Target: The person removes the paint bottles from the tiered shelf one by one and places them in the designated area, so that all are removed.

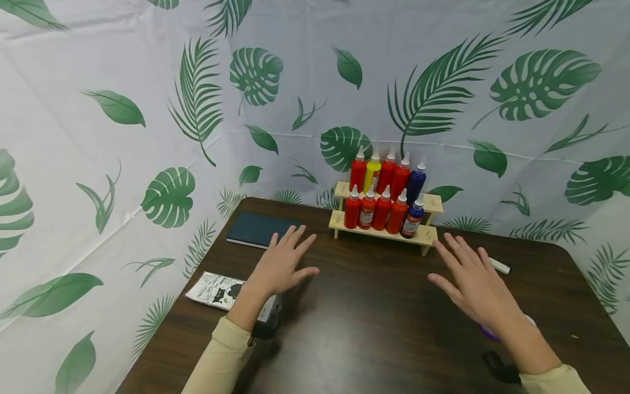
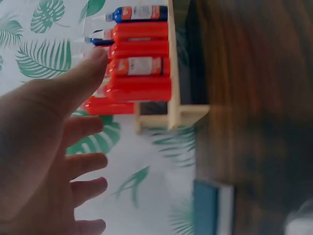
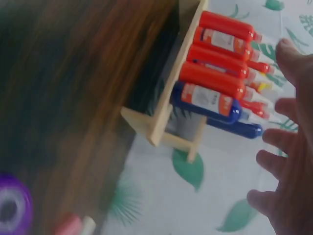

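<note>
A two-tier wooden rack (image 1: 427, 235) stands at the back of the brown table. Squeeze bottles with white nozzles fill both tiers: mostly red bottles (image 1: 352, 210), one yellow bottle (image 1: 372, 176) on the upper tier, and a blue bottle (image 1: 412, 220) at the right end of each tier. My left hand (image 1: 280, 262) hovers left of the rack, fingers spread, holding nothing. To the rack's right, my right hand (image 1: 472, 282) is also held out with its fingers extended and nothing in it. Both wrist views show the bottles beyond the fingers.
A dark blue notebook (image 1: 261, 229) lies at the table's back left. Nearer, a black-and-white printed packet (image 1: 214, 290) is partly hidden by my left forearm. Beyond my right hand is a small white stick (image 1: 499, 266). A purple ring-shaped thing (image 3: 24, 203) sits under my right wrist. Leaf-print cloth (image 1: 305, 82) hangs behind.
</note>
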Motion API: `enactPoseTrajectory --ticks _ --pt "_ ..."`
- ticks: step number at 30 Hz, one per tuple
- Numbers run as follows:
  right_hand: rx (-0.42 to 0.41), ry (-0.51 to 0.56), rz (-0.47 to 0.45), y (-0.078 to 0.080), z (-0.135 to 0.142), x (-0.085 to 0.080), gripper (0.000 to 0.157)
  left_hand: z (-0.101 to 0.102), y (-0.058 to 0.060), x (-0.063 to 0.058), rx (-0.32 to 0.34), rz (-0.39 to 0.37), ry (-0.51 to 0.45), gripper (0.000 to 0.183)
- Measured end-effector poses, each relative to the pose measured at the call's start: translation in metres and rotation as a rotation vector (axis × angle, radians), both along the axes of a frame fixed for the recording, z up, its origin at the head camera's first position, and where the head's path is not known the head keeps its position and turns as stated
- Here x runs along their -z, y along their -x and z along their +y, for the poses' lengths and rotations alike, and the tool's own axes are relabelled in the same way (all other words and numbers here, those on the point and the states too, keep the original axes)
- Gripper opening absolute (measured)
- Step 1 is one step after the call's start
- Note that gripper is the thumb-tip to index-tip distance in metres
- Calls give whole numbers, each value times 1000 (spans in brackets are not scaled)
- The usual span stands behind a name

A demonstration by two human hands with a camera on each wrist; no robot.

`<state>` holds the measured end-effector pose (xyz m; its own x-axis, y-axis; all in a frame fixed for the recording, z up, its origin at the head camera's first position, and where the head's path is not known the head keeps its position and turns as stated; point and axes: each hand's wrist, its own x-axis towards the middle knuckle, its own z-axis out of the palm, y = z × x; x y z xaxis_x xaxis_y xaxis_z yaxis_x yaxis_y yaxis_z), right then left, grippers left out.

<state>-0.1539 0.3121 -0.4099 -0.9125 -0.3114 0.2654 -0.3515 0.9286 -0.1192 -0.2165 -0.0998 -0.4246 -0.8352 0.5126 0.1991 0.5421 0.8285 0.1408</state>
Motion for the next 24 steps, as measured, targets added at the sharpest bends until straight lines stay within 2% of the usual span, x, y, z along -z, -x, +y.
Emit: enactPoseTrajectory --ticks 6,12,17,20,24 --pt "25 372 -53 36 -2 7 72 13 16 21 -8 -131 -266 69" --pt "134 629 -133 79 -2 16 69 38 46 39 -57 -209 -487 56" --pt "196 731 -154 104 -9 24 69 59 73 47 -181 -342 -716 52" --pt "218 763 -140 114 -15 27 69 71 89 52 -239 -401 -807 50" --pt "237 785 -122 124 -22 29 65 81 104 58 -323 -462 -909 47"
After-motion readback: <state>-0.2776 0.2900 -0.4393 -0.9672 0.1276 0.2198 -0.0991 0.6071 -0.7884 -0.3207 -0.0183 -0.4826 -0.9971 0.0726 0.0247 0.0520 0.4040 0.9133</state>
